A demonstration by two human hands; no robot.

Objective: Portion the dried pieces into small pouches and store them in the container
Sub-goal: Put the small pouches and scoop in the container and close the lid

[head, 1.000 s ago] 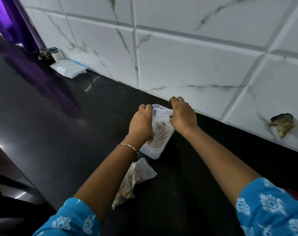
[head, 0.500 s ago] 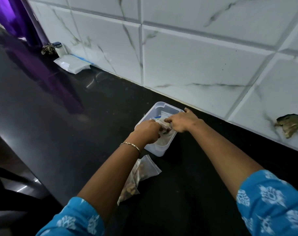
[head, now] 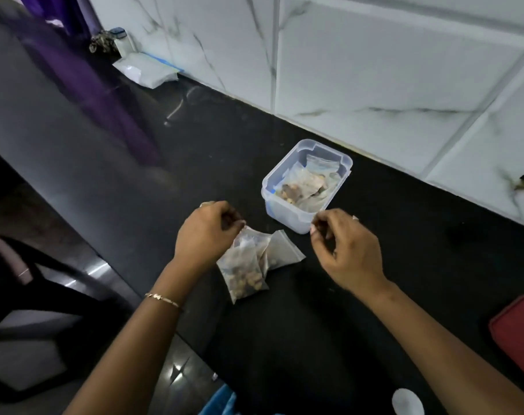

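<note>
A clear plastic container (head: 280,205) stands on the black counter near the tiled wall, with several filled pouches (head: 302,187) lying inside. In front of it, two clear zip pouches of dried pieces (head: 245,272) lie overlapping on the counter. My left hand (head: 206,235) is beside them and pinches the top edge of the nearer pouch. My right hand (head: 344,250) hovers just right of the pouches and in front of the container, fingers loosely curled, holding nothing.
A red lid (head: 518,336) lies at the right edge. A white packet (head: 146,70) and a small bottle (head: 122,40) sit far back left by the wall. The counter edge (head: 110,265) runs diagonally on the left. A white round object (head: 407,402) is at the bottom.
Both hands have left the container and pulled back toward me. The pouch they held now lies inside it. My left hand has taken hold of a pouch on the counter.
</note>
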